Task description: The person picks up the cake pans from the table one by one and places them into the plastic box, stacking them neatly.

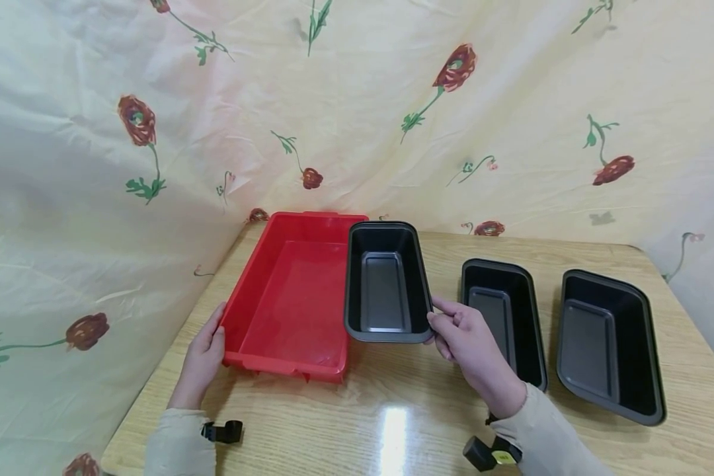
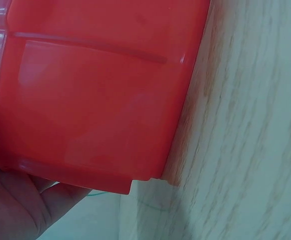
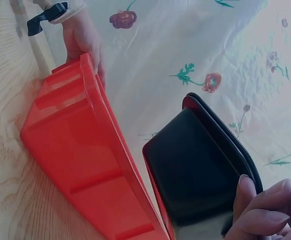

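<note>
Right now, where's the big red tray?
In the head view, the red tray is left of centre on the table, between the left hand and the held black pan.

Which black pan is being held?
The leftmost black pan, its rim gripped by the right hand; the other two pans rest on the table.
</note>
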The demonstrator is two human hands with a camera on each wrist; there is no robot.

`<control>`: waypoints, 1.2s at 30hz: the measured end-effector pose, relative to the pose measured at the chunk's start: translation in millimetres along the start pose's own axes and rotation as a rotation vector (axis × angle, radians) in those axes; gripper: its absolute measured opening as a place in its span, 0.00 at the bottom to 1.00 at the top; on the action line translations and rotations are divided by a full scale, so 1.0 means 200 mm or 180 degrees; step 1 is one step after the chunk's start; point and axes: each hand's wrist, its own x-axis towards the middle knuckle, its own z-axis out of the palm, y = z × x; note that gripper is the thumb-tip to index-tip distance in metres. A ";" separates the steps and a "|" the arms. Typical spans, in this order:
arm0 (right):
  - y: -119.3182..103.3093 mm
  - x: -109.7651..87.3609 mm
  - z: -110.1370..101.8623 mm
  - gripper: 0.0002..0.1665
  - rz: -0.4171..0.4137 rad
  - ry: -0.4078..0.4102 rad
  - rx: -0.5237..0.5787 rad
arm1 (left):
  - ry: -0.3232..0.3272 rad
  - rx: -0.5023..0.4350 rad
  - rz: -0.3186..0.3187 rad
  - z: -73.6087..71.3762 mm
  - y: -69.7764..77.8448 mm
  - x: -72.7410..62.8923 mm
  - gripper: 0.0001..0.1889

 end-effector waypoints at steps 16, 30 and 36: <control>-0.02 0.04 0.05 0.30 -0.0020 -0.0125 0.0063 | -0.0034 -0.0009 0.0004 0.00 0.00 0.01 0.27; -0.03 0.09 0.13 0.31 0.0155 -0.0222 0.0234 | 0.0024 0.0000 0.0000 0.00 -0.01 0.01 0.27; -0.02 0.12 0.17 0.30 0.0133 -0.0321 0.0344 | 0.0025 -0.0021 -0.0026 0.00 -0.02 0.01 0.27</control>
